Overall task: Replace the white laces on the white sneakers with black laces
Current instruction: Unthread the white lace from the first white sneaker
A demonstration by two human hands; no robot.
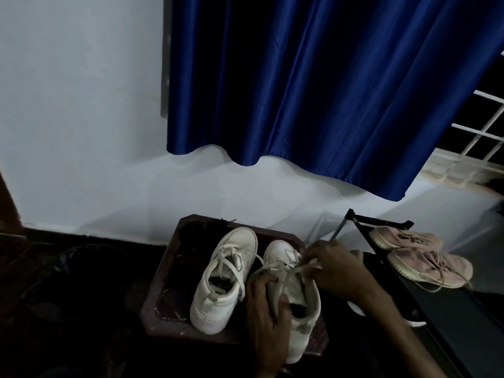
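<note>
Two white sneakers stand side by side on a dark wooden stool, toes pointing away from me. The left sneaker still carries its white lace, loosely threaded. My left hand grips the right sneaker around its collar and side. My right hand pinches the white lace over that shoe's eyelets. A dark tangle, possibly black laces, lies at the stool's far left corner, too dim to make out.
A pair of pink sneakers sits on a black rack to the right. A blue curtain hangs over the pale wall behind. A white window grille shows at far right. The floor on the left is dark.
</note>
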